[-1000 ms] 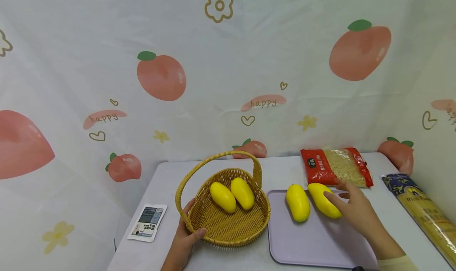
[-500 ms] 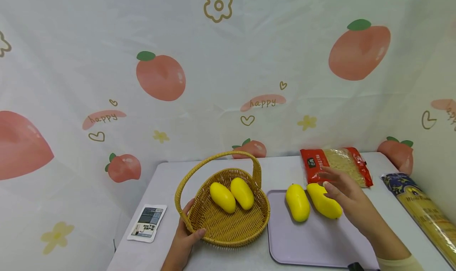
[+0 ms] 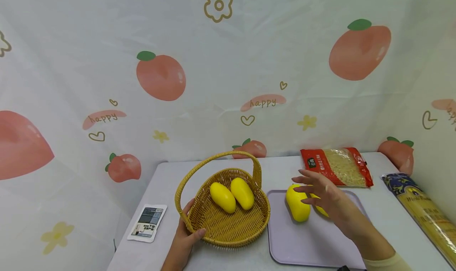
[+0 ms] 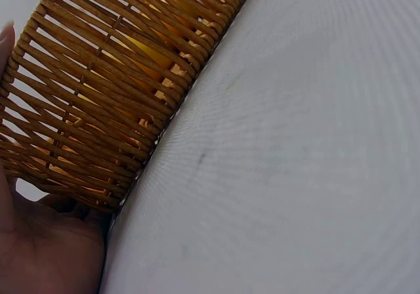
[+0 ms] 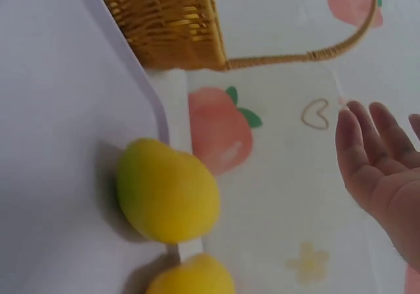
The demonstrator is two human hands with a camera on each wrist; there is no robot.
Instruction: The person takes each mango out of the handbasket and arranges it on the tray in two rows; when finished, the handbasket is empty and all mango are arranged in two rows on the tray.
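My left hand grips the left side of a round wicker basket, thumb over the rim and fingers on the outer wall. Inside the basket lie two yellow mangoes, a left mango and a right mango. Two more rest on a lilac tray: one mango on the left, the other mango mostly behind my right hand. That hand hovers over the tray with fingers spread and holds nothing. In the right wrist view it is raised apart from the near mango.
Behind the tray lies a red and clear food packet. A long blue and gold packet lies along the right edge. On the left is a flat white packet. The basket's tall handle arches above it; a printed curtain hangs behind.
My right hand has let go of the right mango on the tray, lifted, and moved left above the tray mangoes. The left hand and basket have stayed put.
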